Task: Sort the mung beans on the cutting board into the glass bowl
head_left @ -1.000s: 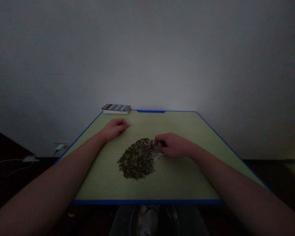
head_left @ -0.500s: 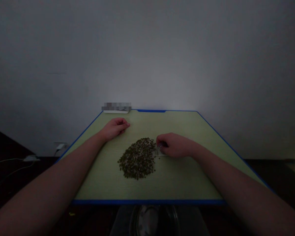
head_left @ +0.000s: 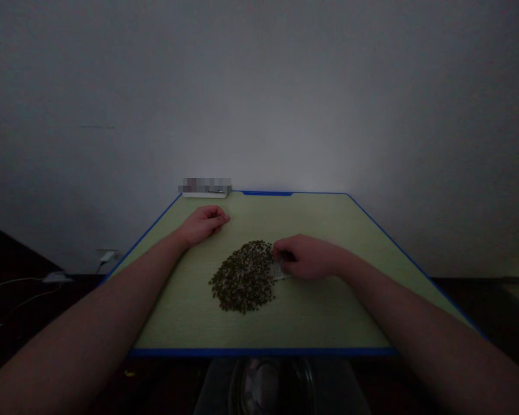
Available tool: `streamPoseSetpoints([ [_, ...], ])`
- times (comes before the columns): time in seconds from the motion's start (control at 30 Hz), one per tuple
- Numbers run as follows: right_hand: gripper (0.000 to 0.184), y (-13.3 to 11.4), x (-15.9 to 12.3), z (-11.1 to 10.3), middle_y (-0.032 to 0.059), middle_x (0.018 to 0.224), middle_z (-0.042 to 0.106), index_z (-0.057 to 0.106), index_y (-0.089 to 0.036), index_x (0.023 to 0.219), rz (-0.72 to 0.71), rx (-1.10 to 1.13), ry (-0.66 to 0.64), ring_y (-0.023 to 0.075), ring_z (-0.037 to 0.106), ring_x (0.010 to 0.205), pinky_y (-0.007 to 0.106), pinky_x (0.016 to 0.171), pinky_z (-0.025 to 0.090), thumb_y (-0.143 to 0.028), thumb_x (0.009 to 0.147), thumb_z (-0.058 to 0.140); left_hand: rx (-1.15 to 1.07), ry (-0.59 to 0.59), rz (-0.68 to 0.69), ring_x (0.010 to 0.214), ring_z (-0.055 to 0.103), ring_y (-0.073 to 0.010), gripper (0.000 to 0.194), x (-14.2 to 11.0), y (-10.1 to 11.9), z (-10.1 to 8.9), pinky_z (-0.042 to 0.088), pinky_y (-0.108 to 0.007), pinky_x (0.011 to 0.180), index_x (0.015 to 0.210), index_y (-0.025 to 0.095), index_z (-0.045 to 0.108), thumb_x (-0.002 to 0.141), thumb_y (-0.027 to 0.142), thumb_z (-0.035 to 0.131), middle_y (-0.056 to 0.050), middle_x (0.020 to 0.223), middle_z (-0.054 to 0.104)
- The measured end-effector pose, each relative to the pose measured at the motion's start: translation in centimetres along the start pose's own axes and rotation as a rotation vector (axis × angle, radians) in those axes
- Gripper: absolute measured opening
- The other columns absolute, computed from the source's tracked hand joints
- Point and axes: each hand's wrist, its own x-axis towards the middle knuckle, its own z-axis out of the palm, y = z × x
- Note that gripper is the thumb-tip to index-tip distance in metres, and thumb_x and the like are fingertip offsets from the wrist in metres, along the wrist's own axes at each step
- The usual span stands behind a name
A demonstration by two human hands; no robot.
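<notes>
A loose pile of small greenish-brown seeds or beans (head_left: 243, 282) is spread over the pale table top (head_left: 320, 317). Beyond its left side, my left hand (head_left: 204, 224) rests on the table with its fingers curled in and thumb against them; nothing shows in it. My right hand (head_left: 305, 257) is closed at the pile's right edge, fingertips pinched. From under its fingers juts a clear, flat plastic piece (head_left: 278, 271) with pale lines, touching the pile's edge. Most of this piece is hidden by the hand, so its kind cannot be made out.
A white tray-like box (head_left: 205, 195), partly blurred out, stands at the far left corner. Blue edging (head_left: 263, 352) runs round the table. Below the near edge is a shiny round metal bowl or pot (head_left: 270, 386). A wall rises behind; a plug and cables (head_left: 57, 278) lie at left.
My right hand has shifted very slightly left, and the clear piece beneath it has turned a little at the pile's edge. My left hand has stayed in place.
</notes>
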Motion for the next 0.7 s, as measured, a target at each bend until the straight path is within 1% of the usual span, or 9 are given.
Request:
streamPoseSetpoints([
  [0.23,0.009,-0.33,-0.26,-0.14,-0.0004,0.067,0.056,0.056,-0.018,0.076,0.013,-0.014,-0.034,0.0115,0.046,0.058,0.023,0.053,0.029,-0.015,0.069,0.052,0.005,-0.007,0.007,0.041,0.037,-0.0063,0.029,-0.01,-0.08,-0.07,0.026,-0.021,0.042,0.067,0.017,0.05,0.073,0.043,0.062,0.006,0.047,0.047],
  [0.37,0.01,-0.49,-0.22,-0.09,0.0006,0.069,0.058,0.056,-0.018,0.078,0.038,-0.022,-0.025,0.0119,0.047,0.059,0.023,0.054,0.03,-0.014,0.07,0.051,0.007,-0.002,0.012,0.04,0.037,-0.006,0.029,-0.06,-0.07,-0.1,0.025,-0.021,0.041,0.067,0.017,0.05,0.073,0.043,0.061,0.006,0.047,0.046],
  [0.5,0.012,-0.53,-0.16,0.07,0.0011,0.071,0.059,0.057,-0.018,0.08,0.007,-0.021,-0.016,0.0119,0.047,0.061,0.023,0.055,0.03,-0.014,0.071,0.051,0.01,0.004,0.003,0.041,0.038,-0.0063,0.029,0.02,-0.05,-0.03,0.026,-0.021,0.042,0.067,0.017,0.05,0.073,0.043,0.062,0.006,0.047,0.047],
  [0.7,0.011,-0.57,-0.23,-0.05,0.0004,0.07,0.059,0.057,-0.018,0.079,-0.032,-0.033,-0.061,0.0114,0.047,0.059,0.023,0.054,0.03,-0.014,0.071,0.052,-0.015,0.003,-0.004,0.041,0.038,-0.0064,0.028,0.03,0.0,0.09,0.027,-0.021,0.041,0.067,0.017,0.05,0.072,0.042,0.062,0.006,0.047,0.047],
])
